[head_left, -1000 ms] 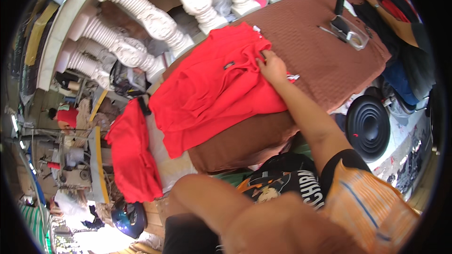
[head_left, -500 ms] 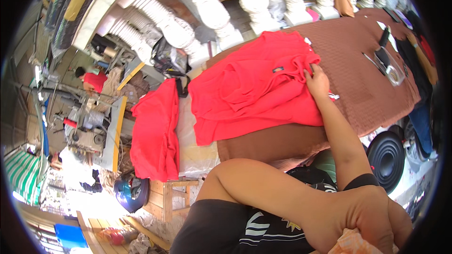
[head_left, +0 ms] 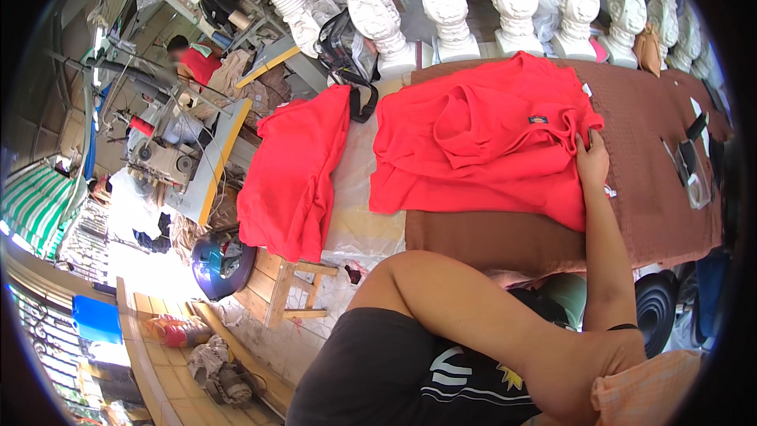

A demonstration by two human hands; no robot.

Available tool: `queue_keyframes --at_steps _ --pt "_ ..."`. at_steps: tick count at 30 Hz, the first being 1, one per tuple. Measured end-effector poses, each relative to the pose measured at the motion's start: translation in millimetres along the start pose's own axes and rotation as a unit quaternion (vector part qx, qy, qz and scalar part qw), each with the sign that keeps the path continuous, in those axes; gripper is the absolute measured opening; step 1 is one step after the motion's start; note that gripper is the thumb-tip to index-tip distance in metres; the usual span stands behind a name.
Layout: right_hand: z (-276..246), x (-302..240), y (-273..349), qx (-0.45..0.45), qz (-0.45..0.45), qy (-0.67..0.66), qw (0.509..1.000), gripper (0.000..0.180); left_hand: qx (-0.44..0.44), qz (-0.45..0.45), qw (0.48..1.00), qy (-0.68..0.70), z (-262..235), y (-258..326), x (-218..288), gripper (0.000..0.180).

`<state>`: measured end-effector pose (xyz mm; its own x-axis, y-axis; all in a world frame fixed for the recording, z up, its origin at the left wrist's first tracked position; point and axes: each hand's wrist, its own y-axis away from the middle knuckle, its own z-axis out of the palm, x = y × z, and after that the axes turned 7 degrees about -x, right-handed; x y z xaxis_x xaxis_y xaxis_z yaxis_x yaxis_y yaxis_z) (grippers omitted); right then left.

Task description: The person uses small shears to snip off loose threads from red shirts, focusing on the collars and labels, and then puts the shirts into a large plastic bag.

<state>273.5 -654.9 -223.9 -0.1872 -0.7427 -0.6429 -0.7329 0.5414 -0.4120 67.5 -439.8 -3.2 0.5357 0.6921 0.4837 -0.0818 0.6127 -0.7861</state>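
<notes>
A red shirt (head_left: 489, 138) with a small dark label at its neck lies spread in loose folds on the brown quilted cover (head_left: 654, 166) of the table. My right hand (head_left: 593, 161) reaches up to the shirt's right side, its fingers closed on the edge. Across my body my left arm is bent to the right, and my left hand (head_left: 583, 367) is at the lower right. An orange checkered cloth (head_left: 650, 390) is in it and hides its fingers. Left of the shirt lies a second red garment (head_left: 292, 170), folded, near the table's left end.
White balusters (head_left: 512, 8) line the table's far side, with a black bag (head_left: 343, 51) by them. At left stand a sewing machine (head_left: 162, 162) and a wooden stool (head_left: 276, 288); another person (head_left: 197, 63) sits farther back. Eyeglasses (head_left: 694, 181) lie at the table's right.
The view has shifted, so the table sits farther right. My left hand has moved at the lower right, and more of the checkered cloth shows. My right hand stays on the shirt's edge.
</notes>
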Motion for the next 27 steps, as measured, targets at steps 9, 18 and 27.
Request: queue_keyframes --at_steps 9,18,27 --pt "6.8 -1.5 0.8 -0.001 -0.004 -0.009 1.0 0.042 -0.16 -0.223 0.959 -0.071 -46.7 32.6 100.0 0.022" --pt "-9.0 -28.0 5.4 -0.029 0.05 0.001 0.998 0.034 0.451 -0.345 0.634 -0.525 -255.8 76.9 364.7 0.054" --pt "-0.9 -15.1 5.7 0.026 -0.021 0.011 0.999 0.024 0.547 -0.271 0.118 -0.783 -409.0 146.9 494.2 0.056"
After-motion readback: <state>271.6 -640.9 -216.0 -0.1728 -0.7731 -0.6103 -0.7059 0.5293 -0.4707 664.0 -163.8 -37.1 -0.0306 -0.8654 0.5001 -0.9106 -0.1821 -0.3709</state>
